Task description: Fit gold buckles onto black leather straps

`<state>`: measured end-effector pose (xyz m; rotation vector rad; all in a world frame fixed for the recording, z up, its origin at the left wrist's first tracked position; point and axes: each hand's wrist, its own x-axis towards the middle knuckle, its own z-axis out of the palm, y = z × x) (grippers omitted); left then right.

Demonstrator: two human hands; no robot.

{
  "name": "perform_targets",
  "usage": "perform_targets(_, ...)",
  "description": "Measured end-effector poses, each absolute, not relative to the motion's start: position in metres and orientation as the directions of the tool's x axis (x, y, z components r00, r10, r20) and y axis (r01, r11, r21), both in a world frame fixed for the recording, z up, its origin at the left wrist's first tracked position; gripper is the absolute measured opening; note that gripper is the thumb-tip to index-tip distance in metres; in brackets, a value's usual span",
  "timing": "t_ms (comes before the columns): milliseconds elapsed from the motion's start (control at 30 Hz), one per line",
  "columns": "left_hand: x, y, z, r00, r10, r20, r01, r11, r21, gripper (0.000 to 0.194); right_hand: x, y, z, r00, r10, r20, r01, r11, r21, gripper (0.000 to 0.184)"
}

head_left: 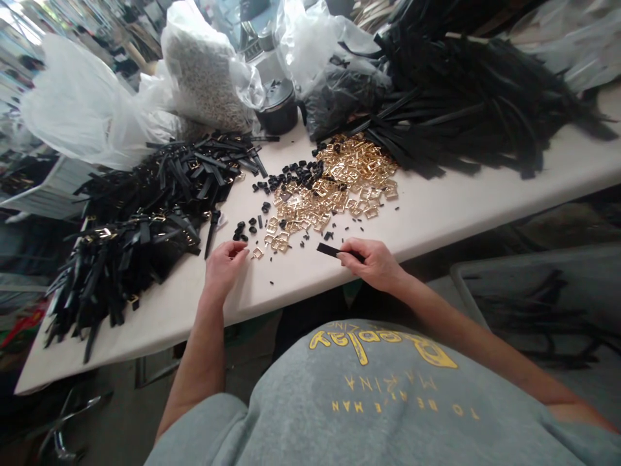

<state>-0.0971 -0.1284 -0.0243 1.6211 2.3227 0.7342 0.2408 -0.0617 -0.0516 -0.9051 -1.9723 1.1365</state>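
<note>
My right hand (371, 262) grips a short black strap (330, 250) between thumb and fingers, and its flat end points left over the table's front part. To the left, my left hand (226, 266) is closed in a pinch just above the tabletop; what its fingertips hold, if anything, is too small to make out. Right beside those fingertips lies a loose gold buckle (257, 253), with small black strap loops (239, 230) just behind them. Farther back spreads a heap of gold buckles (310, 204), bordered by a scatter of black loops (295, 175).
Black straps with buckles fitted (140, 226) pile up on the left of the white table (422, 220). Long black strips (466, 103) lie at the back right. Behind stand a filled plastic bag (198, 77), a dark lidded pot (278, 107) and another bag (334, 84).
</note>
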Motion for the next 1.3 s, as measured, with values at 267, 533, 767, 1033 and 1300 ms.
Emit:
perform_targets(267, -0.090, -0.111, -0.011, -0.258, 0.962, -0.093, 0.866, 0.273, 0.419, 0.021, 0.240, -0.062, -0.049, -0.533, 0.822, 0.198, 0.229, 0.366, -0.902, 0.023)
perform_targets(533, -0.094, -0.103, -0.006, -0.135, 0.972, -0.191, 0.902, 0.201, 0.382, 0.023, 0.241, -0.063, -0.051, -0.534, 0.822, 0.197, 0.216, 0.358, -0.909, 0.023)
perform_targets(767, -0.085, -0.095, 0.000, -0.115, 0.959, -0.258, 0.895, 0.213, 0.391, 0.015, 0.241, -0.062, -0.052, -0.538, 0.820, 0.196, 0.204, 0.353, -0.913, 0.021)
perform_targets(1033, -0.043, -0.107, -0.008, -0.208, 0.971, -0.116, 0.406, 0.194, 0.893, 0.022, 0.238, -0.064, -0.052, -0.532, 0.830, 0.169, 0.140, 0.282, -0.949, 0.013)
perform_targets(1300, 0.039, -0.103, -0.002, -0.290, 0.955, 0.065, -0.174, -0.119, 0.978, 0.025, 0.217, -0.063, -0.044, -0.412, 0.872, 0.266, 0.079, 0.325, -0.943, 0.008)
